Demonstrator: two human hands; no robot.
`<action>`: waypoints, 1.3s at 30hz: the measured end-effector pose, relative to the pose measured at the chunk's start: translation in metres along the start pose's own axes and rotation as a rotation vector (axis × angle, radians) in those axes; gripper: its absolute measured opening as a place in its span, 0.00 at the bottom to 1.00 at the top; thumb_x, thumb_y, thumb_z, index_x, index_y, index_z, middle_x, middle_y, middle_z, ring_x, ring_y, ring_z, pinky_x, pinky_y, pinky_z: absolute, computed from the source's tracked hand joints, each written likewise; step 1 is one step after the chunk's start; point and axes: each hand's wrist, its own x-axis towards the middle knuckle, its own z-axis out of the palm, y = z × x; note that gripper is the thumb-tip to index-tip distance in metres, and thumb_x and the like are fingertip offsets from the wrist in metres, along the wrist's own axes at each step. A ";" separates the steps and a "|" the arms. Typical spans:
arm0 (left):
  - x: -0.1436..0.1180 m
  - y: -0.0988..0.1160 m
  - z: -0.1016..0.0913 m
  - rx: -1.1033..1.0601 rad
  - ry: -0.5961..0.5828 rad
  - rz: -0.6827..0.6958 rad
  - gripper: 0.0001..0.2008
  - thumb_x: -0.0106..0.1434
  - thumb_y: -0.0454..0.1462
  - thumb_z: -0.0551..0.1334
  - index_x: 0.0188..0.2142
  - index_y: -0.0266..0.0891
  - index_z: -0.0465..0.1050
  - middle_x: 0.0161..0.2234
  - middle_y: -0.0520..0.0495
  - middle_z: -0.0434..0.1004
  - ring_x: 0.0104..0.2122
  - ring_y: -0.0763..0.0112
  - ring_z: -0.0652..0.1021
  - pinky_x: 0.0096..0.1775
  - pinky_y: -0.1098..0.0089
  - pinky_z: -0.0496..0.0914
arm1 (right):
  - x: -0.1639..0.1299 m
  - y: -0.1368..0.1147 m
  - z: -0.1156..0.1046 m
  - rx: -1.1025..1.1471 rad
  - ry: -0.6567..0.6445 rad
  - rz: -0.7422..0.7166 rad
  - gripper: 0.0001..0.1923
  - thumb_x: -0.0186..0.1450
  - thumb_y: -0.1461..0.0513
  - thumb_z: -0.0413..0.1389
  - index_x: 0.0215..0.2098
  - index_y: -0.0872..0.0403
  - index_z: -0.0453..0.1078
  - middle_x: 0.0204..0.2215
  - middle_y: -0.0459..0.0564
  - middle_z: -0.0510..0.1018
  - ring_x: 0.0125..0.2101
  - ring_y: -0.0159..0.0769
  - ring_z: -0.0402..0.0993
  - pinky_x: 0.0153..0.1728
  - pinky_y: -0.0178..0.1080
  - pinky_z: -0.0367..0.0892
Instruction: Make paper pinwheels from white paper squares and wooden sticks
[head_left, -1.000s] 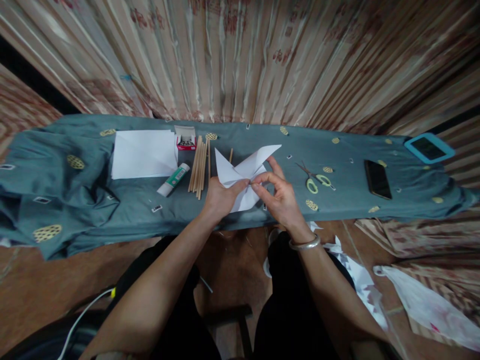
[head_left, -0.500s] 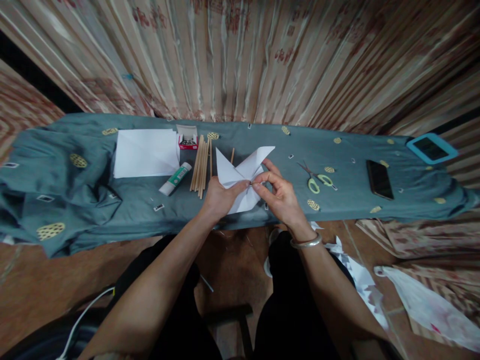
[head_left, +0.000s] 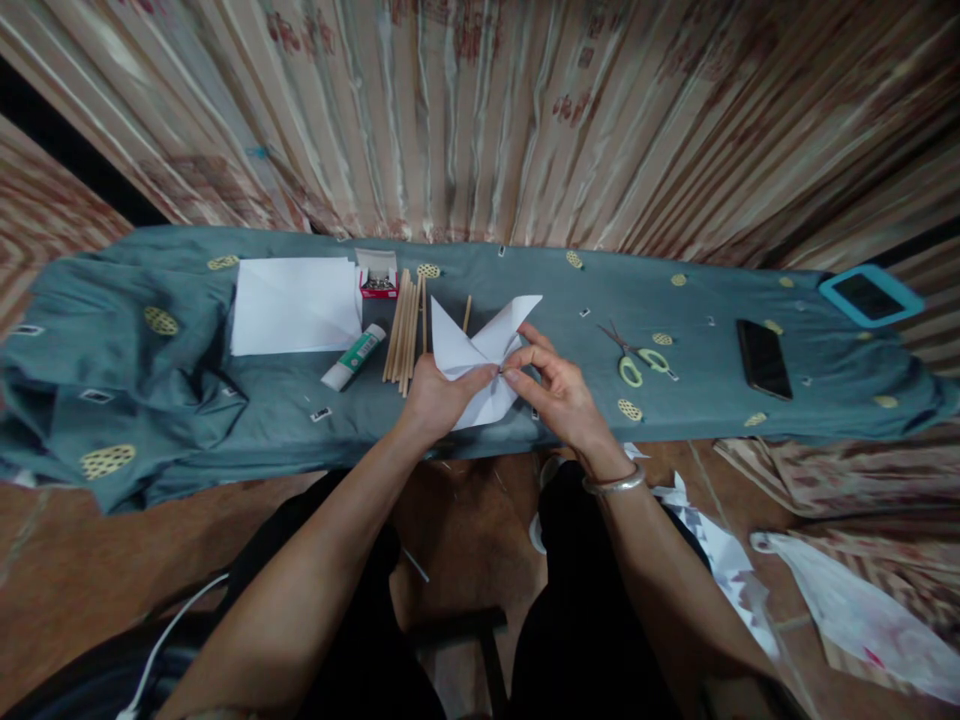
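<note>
A white paper pinwheel [head_left: 480, 342] with pointed blades is held up over the front middle of the cloth-covered surface. My left hand [head_left: 441, 392] grips it from the left, thumb pressed near its centre and the other fingers hidden behind the paper. From the right, my right hand [head_left: 559, 392] pinches at the centre with thumb and forefinger; anything tiny between those fingertips is too small to name. Just left of the pinwheel lies a bundle of wooden sticks [head_left: 403, 335], and another stick [head_left: 467, 313] shows behind it.
To the left are a stack of white paper [head_left: 294, 305], a glue stick [head_left: 354, 358] and an open red box [head_left: 377, 278] of small metal pieces. Scissors [head_left: 631, 358], a phone [head_left: 763, 358] and a blue-framed tablet [head_left: 871, 296] lie right. Paper scraps [head_left: 726, 555] lie below.
Both hands keep their hold on the pinwheel's centre. Its upper right blade tip has shifted slightly left. The whole view has moved a little; the other things lie as before.
</note>
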 end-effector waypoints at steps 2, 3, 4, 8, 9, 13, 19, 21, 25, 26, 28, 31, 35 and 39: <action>0.000 -0.001 -0.002 -0.010 0.013 -0.005 0.17 0.39 0.36 0.74 0.30 0.34 0.76 0.28 0.44 0.80 0.33 0.58 0.80 0.35 0.65 0.76 | 0.000 0.000 0.000 0.007 -0.002 0.002 0.13 0.63 0.49 0.58 0.33 0.49 0.72 0.59 0.50 0.70 0.67 0.41 0.52 0.65 0.51 0.51; 0.000 -0.002 -0.002 -0.012 0.017 -0.006 0.18 0.38 0.36 0.75 0.30 0.35 0.76 0.28 0.45 0.79 0.34 0.58 0.80 0.36 0.64 0.76 | 0.000 0.000 0.000 0.009 -0.003 0.004 0.13 0.63 0.49 0.58 0.33 0.49 0.72 0.60 0.50 0.69 0.67 0.41 0.52 0.65 0.52 0.51; 0.000 -0.002 -0.003 -0.012 0.019 -0.006 0.18 0.38 0.36 0.75 0.30 0.35 0.76 0.28 0.45 0.79 0.34 0.57 0.80 0.36 0.64 0.76 | 0.000 0.001 0.000 0.012 -0.004 0.007 0.13 0.63 0.49 0.58 0.33 0.49 0.72 0.60 0.50 0.69 0.67 0.41 0.52 0.65 0.52 0.51; -0.001 -0.001 -0.003 -0.004 0.004 0.008 0.16 0.39 0.36 0.74 0.29 0.35 0.76 0.26 0.46 0.79 0.31 0.60 0.79 0.34 0.65 0.76 | 0.000 0.001 0.000 0.031 -0.020 0.005 0.13 0.63 0.49 0.58 0.33 0.49 0.71 0.59 0.51 0.70 0.67 0.41 0.51 0.65 0.51 0.50; -0.001 0.000 -0.003 -0.005 -0.003 0.019 0.15 0.39 0.36 0.73 0.29 0.35 0.76 0.26 0.46 0.79 0.30 0.61 0.79 0.33 0.66 0.76 | 0.000 0.001 0.000 0.035 -0.024 0.001 0.13 0.63 0.49 0.58 0.33 0.49 0.71 0.59 0.51 0.70 0.67 0.41 0.51 0.65 0.51 0.50; 0.000 -0.001 -0.002 0.006 -0.024 0.063 0.14 0.41 0.38 0.73 0.28 0.35 0.76 0.26 0.47 0.79 0.27 0.64 0.78 0.31 0.67 0.75 | 0.001 0.000 0.000 0.019 -0.042 0.003 0.13 0.63 0.49 0.58 0.33 0.49 0.71 0.57 0.50 0.72 0.67 0.40 0.50 0.65 0.50 0.50; 0.002 -0.007 -0.004 0.015 -0.001 0.037 0.16 0.40 0.38 0.74 0.29 0.34 0.76 0.27 0.45 0.79 0.30 0.59 0.79 0.34 0.65 0.75 | 0.001 0.000 -0.001 0.031 -0.051 0.016 0.13 0.62 0.49 0.58 0.33 0.49 0.71 0.58 0.51 0.71 0.67 0.41 0.51 0.65 0.50 0.49; 0.002 -0.007 -0.004 0.011 0.008 0.031 0.17 0.40 0.37 0.74 0.30 0.34 0.76 0.27 0.45 0.79 0.31 0.59 0.80 0.34 0.66 0.75 | 0.000 0.000 0.000 0.046 -0.047 0.024 0.14 0.62 0.48 0.59 0.33 0.50 0.71 0.59 0.51 0.69 0.67 0.42 0.51 0.65 0.50 0.48; -0.001 -0.002 -0.005 0.007 -0.058 0.058 0.17 0.39 0.38 0.73 0.30 0.34 0.76 0.26 0.46 0.79 0.28 0.63 0.79 0.31 0.68 0.75 | 0.000 -0.001 0.002 0.062 -0.020 0.031 0.15 0.62 0.47 0.58 0.33 0.50 0.71 0.61 0.51 0.68 0.67 0.43 0.52 0.65 0.51 0.48; -0.002 -0.001 -0.006 0.009 -0.089 0.067 0.18 0.39 0.39 0.73 0.30 0.33 0.76 0.27 0.46 0.80 0.28 0.64 0.79 0.31 0.68 0.75 | 0.000 -0.001 0.002 0.067 -0.016 0.031 0.16 0.61 0.46 0.58 0.33 0.50 0.71 0.61 0.51 0.68 0.67 0.43 0.52 0.65 0.51 0.48; -0.002 -0.001 -0.006 0.017 -0.122 0.085 0.19 0.40 0.40 0.73 0.32 0.32 0.76 0.29 0.45 0.81 0.29 0.64 0.79 0.32 0.68 0.75 | -0.001 -0.001 0.003 0.080 -0.010 0.031 0.17 0.61 0.45 0.58 0.33 0.50 0.72 0.62 0.52 0.66 0.66 0.44 0.53 0.65 0.50 0.49; 0.000 -0.004 -0.007 0.033 -0.111 0.137 0.20 0.41 0.40 0.73 0.33 0.32 0.76 0.30 0.45 0.81 0.30 0.64 0.80 0.33 0.68 0.76 | -0.001 -0.001 0.004 0.081 -0.006 0.024 0.17 0.61 0.46 0.58 0.32 0.50 0.71 0.62 0.52 0.66 0.66 0.43 0.54 0.64 0.49 0.49; 0.001 -0.006 -0.008 0.074 -0.067 0.188 0.18 0.42 0.40 0.73 0.32 0.34 0.76 0.27 0.47 0.81 0.27 0.66 0.79 0.30 0.70 0.75 | -0.002 -0.002 0.006 0.063 -0.005 0.011 0.14 0.63 0.49 0.58 0.33 0.50 0.72 0.62 0.52 0.66 0.66 0.43 0.54 0.64 0.49 0.50; 0.000 -0.001 -0.010 0.098 -0.028 0.182 0.18 0.40 0.40 0.73 0.30 0.34 0.75 0.26 0.48 0.80 0.26 0.67 0.79 0.28 0.71 0.74 | -0.002 -0.003 0.009 0.066 0.024 0.013 0.11 0.63 0.52 0.58 0.33 0.50 0.72 0.61 0.52 0.68 0.66 0.43 0.54 0.64 0.48 0.51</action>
